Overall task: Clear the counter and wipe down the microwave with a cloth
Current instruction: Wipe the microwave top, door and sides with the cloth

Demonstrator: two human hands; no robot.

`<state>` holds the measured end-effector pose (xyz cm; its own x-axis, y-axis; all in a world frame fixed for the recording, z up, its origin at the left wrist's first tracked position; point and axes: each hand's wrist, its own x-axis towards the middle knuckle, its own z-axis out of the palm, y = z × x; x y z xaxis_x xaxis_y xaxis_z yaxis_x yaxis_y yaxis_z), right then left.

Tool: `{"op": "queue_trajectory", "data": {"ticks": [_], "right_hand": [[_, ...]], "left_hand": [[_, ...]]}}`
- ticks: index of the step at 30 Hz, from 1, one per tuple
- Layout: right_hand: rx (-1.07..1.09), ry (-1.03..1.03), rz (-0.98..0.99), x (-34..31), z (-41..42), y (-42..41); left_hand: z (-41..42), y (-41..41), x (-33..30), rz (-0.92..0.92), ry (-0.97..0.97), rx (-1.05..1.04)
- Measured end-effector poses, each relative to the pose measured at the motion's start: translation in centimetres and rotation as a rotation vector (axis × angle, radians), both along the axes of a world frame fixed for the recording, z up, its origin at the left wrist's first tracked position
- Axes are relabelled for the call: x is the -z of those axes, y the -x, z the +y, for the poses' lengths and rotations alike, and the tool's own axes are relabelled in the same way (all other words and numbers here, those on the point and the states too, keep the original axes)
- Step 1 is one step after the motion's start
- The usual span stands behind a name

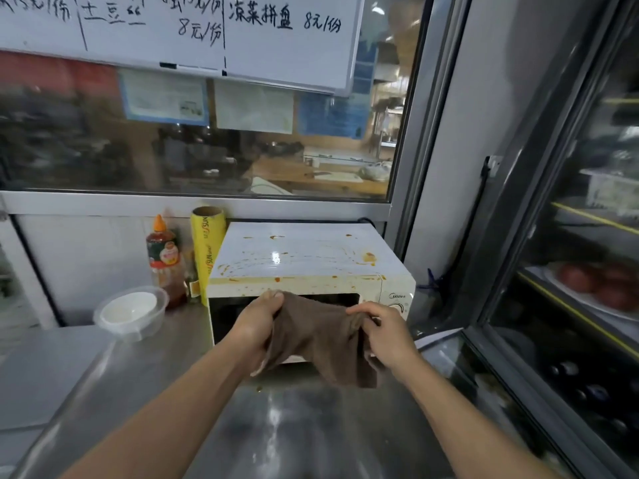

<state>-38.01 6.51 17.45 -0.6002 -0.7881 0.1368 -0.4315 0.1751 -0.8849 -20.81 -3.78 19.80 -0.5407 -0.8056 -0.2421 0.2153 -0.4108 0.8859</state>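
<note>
Head view:
- Left hand: fingers curled round the left end of the cloth, thumb on top.
- Right hand: fingers pinch the right end of the same cloth.
- Cloth: brown, stretched between both sets of fingers, lower edge hanging free above the counter, just in front of the microwave door.
- Microwave: white, directly beyond the fingers; top and front edge spotted with orange-brown stains.
- Counter: steel, beneath both hands; one small brown spot below the left fingers.
- Bowl: clear plastic, white inside, on the counter left of the left fingers.
- Sauce bottle: orange cap, beyond the bowl.
- Yellow roll: upright, just beside the microwave's left side; possibly cling film.
- Whiteboard: handwritten, high above the fingers.
- Glass-door cabinet: right of the right fingers; contents blurred.
</note>
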Motion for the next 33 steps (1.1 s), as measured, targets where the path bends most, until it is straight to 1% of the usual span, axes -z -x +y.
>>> {"op": "queue_trajectory", "data": {"ticks": [3, 4, 5, 7, 10, 11, 13, 15, 16, 19, 20, 21, 22, 23, 24, 26, 27, 28, 29, 30, 31, 32, 33], "right_hand": [[0.002, 0.044, 0.016, 0.5, -1.0, -1.8], [0.017, 0.048, -0.029, 0.6, -1.3, -2.4], [0.017, 0.057, -0.13, 0.6, -1.6, -3.0], [-0.046, 0.042, -0.397, 0.9, -2.1, -4.2], [-0.177, 0.032, -0.771, 1.3, -2.8, -5.5], [-0.18, 0.05, -0.839, 1.3, -2.9, -5.7], [-0.167, 0.042, -0.882, 1.4, -3.1, -5.7], [-0.146, 0.027, -0.837, 1.3, -3.0, -5.1], [-0.132, 0.041, -0.858, 1.1, -2.9, -4.6], [-0.142, 0.142, -1.068, -0.5, -1.8, -2.8], [-0.168, 0.152, -1.07, -1.2, -1.4, -2.2], [-0.197, 0.134, -1.019, -1.8, -1.0, -1.6], [-0.211, 0.098, -0.915, -2.4, -0.6, -1.1], [-0.197, 0.038, -0.742, -2.9, -0.3, -0.7], [-0.151, -0.033, -0.521, -3.4, 0.0, -0.5], [-0.002, -0.114, -0.123, -4.3, 0.3, 0.3], [0.055, -0.113, 0.02, -4.7, 0.5, 0.9], [0.088, -0.101, 0.123, -5.1, 0.7, 1.5], [0.088, -0.1, 0.179, -5.5, 1.0, 2.2], [0.058, -0.111, 0.158, -6.0, 1.3, 3.1], [0.004, -0.124, 0.069, -6.5, 1.8, 3.9], [-0.06, -0.145, -0.041, -7.1, 2.4, 4.7], [-0.11, -0.177, -0.11, -7.5, 2.8, 5.5]], "left_hand": [[0.2, 0.0, -2.0, 0.009, 0.124, 0.006], [0.1, 0.0, -2.8, 0.027, 0.153, 0.004], [0.2, 0.0, -3.7, 0.056, 0.164, 0.002], [-0.1, -0.4, -5.4, 0.097, 0.191, 0.003], [-0.8, -1.3, -7.1, 0.087, 0.264, 0.006], [-1.1, -1.8, -7.6, 0.072, 0.286, -0.026], [-2.1, -3.0, -8.2, 0.039, 0.313, -0.152], [-3.5, -4.4, -8.5, 0.004, 0.341, -0.291], [-4.2, -5.0, -8.6, -0.031, 0.375, -0.348], [-6.0, -6.2, -8.1, -0.124, 0.404, -0.43], [-6.5, -6.3, -7.8, -0.156, 0.402, -0.429], [-6.9, -6.4, -7.5, -0.191, 0.401, -0.416], [-7.4, -6.3, -7.2, -0.217, 0.41, -0.398], [-7.7, -6.1, -6.9, -0.252, 0.434, -0.379], [-8.0, -5.8, -6.6, -0.307, 0.485, -0.371], [-8.3, -5.1, -6.2, -0.42, 0.605, -0.381], [-8.3, -4.7, -6.1, -0.451, 0.646, -0.38], [-8.4, -4.3, -6.0, -0.474, 0.682, -0.376], [-8.6, -3.8, -6.0, -0.512, 0.717, -0.371], [-8.7, -3.5, -6.0, -0.561, 0.752, -0.369], [-8.9, -3.1, -6.1, -0.593, 0.78, -0.365], [-9.1, -2.6, -6.1, -0.591, 0.791, -0.358], [-9.3, -2.1, -6.2, -0.57, 0.79, -0.346]]}}
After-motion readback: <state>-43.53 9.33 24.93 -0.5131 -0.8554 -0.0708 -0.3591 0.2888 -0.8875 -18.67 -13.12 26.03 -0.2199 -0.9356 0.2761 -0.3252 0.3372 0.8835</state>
